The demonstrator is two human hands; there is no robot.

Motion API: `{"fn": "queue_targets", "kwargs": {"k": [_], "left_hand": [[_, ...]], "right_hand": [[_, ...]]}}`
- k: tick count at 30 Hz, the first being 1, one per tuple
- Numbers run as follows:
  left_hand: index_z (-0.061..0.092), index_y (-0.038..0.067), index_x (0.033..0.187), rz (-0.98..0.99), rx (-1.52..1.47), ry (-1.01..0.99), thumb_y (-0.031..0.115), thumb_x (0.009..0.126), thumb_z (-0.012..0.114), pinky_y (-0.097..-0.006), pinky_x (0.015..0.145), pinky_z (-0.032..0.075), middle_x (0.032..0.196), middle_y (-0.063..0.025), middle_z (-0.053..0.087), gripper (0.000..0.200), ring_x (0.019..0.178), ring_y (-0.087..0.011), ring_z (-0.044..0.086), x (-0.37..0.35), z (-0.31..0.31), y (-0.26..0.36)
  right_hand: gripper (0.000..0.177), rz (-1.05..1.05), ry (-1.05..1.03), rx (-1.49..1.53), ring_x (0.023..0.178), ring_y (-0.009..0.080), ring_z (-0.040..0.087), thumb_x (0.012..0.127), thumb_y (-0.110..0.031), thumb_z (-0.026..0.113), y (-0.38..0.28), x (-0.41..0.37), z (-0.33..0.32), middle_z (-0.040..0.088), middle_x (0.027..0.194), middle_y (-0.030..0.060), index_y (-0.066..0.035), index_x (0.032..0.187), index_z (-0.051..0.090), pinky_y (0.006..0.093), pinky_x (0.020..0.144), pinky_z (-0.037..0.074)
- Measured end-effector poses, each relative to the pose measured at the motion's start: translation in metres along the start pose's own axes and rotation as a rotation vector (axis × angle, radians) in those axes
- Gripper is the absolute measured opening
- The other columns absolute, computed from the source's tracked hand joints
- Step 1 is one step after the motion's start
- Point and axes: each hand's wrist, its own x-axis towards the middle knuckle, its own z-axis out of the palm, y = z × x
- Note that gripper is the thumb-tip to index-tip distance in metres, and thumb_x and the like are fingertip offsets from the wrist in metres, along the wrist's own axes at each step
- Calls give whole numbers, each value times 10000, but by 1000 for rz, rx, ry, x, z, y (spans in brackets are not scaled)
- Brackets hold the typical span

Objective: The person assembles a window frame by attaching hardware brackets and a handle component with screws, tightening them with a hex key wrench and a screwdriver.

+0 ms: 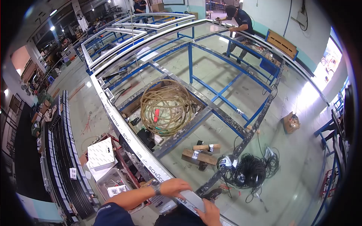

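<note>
We have the white frame [145,160] directly under the fingers, its near stretch passing beneath both hands: the left hand [175,187] lies bent over it, though we cannot tell whether it grips; the right hand [209,214] grasps its edge, presumably for steadiness. Beyond the fingertips, the blue stand [190,64] seems to support it (the hose [166,109] there lies coiled, likely for tidiness).

Strong glare via R opening [330,62], shiny floor [304,90]; L side dimmer; fisheye bends edges, corners blk.
</note>
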Motion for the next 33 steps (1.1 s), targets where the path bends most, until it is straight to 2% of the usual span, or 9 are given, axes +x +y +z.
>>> {"fn": "queue_targets", "kwargs": {"k": [1, 5, 8, 15, 19, 23, 27, 32, 33], "left_hand": [[611, 99, 1345, 74, 63, 87, 356, 865, 804, -449, 991, 527, 1318, -126, 641, 577, 1190, -320, 631, -6, -1, 7], [582, 101, 1398, 199, 195, 232, 355, 890, 780, -455, 1024, 523, 1330, -112, 610, 602, 1214, -329, 621, -14, 0, 20], [596, 98, 1380, -17, 101, 55, 407, 930, 745, -436, 955, 537, 1283, -130, 632, 566, 1133, -324, 652, -2, -4, 14], [641, 68, 1299, -301, -217, -201, 477, 965, 705, -466, 813, 533, 1120, -186, 687, 532, 965, -376, 683, 47, 1, -32], [649, 94, 1255, -85, -43, 30, 501, 926, 726, -450, 797, 540, 1206, -155, 679, 529, 1002, -355, 674, 14, 3, -10], [651, 109, 1249, 243, 243, 253, 325, 804, 869, -439, 996, 564, 1272, -114, 671, 540, 1150, -338, 670, -14, -5, 24], [648, 92, 1225, 304, 348, 250, 307, 775, 884, -430, 994, 566, 1246, -126, 665, 551, 1138, -345, 673, -11, -11, 30], [645, 79, 1267, 10, 219, 24, 366, 838, 828, -441, 787, 580, 1166, -141, 670, 547, 977, -360, 691, 5, -9, 2], [647, 72, 1270, 47, 138, 132, 345, 890, 775, -471, 810, 562, 1137, -153, 667, 485, 968, -381, 676, 10, 4, -15]], "right_hand": [[673, -95, 53, -82, 1352, 420, 541, 835, -231, 800, -8, -8, 4, 567, 1444, 256, 26, 1405, 548, 465, 1124, 461], [562, -249, 254, -160, 1247, 442, 600, 892, -210, 750, -16, -9, 3, 624, 1331, 272, 25, 1372, 579, 497, 1068, 496], [562, -64, 214, 75, 1025, 409, 724, 852, -393, 827, -3, 9, -2, 743, 1069, 239, -22, 1251, 685, 435, 877, 566], [501, 353, -202, 482, 966, 316, 745, 878, -372, 804, 29, 49, -21, 747, 1056, 235, -8, 1210, 712, 393, 847, 556], [610, 135, -84, 137, 951, 372, 724, 859, -435, 819, 5, 26, -21, 740, 1068, 187, -15, 1274, 665, 435, 883, 569], [573, -284, 231, -381, 1181, 322, 663, 899, -421, 759, -26, -10, -9, 684, 1251, 188, -8, 1274, 626, 428, 1058, 518], [558, -324, 253, -379, 1251, 360, 617, 911, -392, 738, -27, -12, -10, 656, 1311, 190, -8, 1298, 614, 437, 1079, 506], [638, 115, -70, 37, 1184, 417, 651, 948, -428, 696, 3, 6, -2, 620, 1383, 230, -32, 1424, 542, 470, 1017, 527], [638, 118, -3, 82, 1158, 424, 657, 951, -432, 696, 22, 10, 8, 642, 1337, 245, -14, 1413, 560, 473, 1009, 525]]}}
